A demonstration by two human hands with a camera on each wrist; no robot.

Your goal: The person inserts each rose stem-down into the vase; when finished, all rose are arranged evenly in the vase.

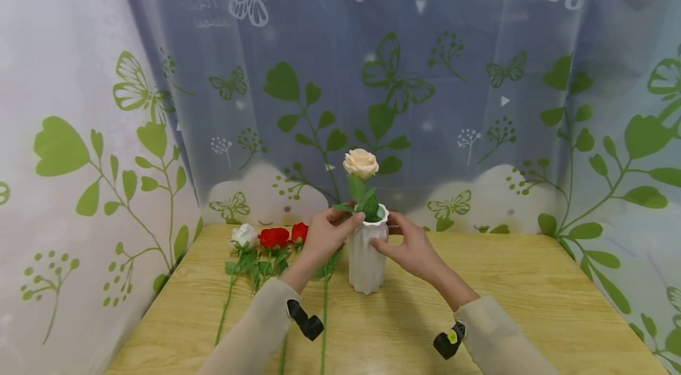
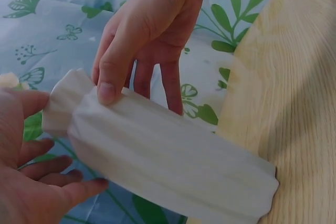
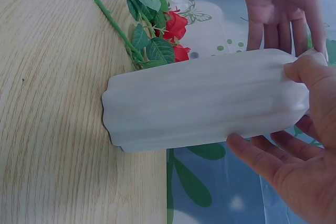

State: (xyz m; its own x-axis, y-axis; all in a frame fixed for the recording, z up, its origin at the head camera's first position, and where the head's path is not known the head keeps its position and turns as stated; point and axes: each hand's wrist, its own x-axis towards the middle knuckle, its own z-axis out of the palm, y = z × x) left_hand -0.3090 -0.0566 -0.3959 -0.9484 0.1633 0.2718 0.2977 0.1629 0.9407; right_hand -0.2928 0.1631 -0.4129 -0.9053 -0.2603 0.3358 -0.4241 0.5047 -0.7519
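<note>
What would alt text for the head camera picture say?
A person's left hand and right hand hold an upright white vase containing a cream rose. Left of it on a wood-grained table lie a white rose and red roses; a butterfly-patterned curtain hangs behind.

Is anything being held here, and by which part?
The white vase, held by its upper part between the left hand and right hand.
</note>
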